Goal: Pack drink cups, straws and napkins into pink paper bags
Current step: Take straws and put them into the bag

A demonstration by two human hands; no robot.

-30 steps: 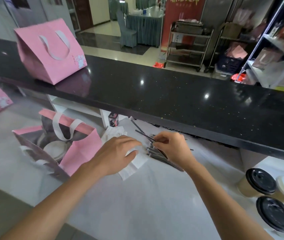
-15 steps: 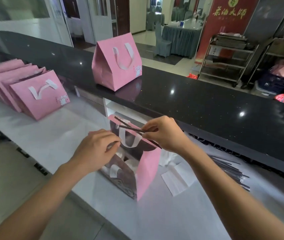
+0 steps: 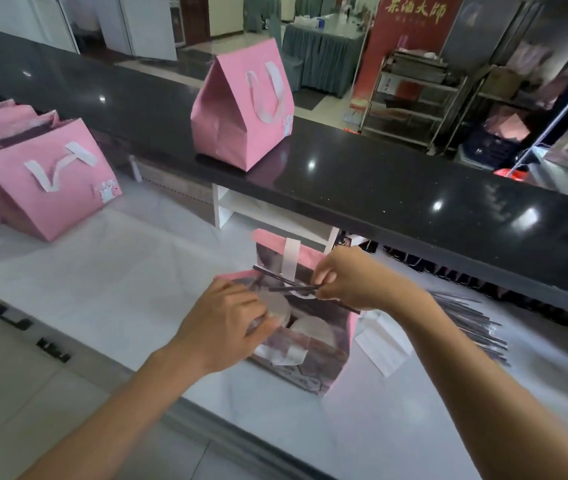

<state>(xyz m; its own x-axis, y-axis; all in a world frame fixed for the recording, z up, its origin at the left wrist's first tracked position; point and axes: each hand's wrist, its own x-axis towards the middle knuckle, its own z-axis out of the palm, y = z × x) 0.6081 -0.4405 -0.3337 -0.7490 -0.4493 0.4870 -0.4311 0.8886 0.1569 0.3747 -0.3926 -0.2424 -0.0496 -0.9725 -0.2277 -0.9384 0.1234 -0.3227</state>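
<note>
My right hand (image 3: 355,278) pinches thin dark wrapped straws (image 3: 287,281) over the mouth of the open pink paper bag (image 3: 339,368) standing on the pale counter (image 3: 137,278). My left hand (image 3: 223,323) grips a white napkin (image 3: 267,320) at the bag's near rim, white cup lids (image 3: 310,329) showing inside.
</note>
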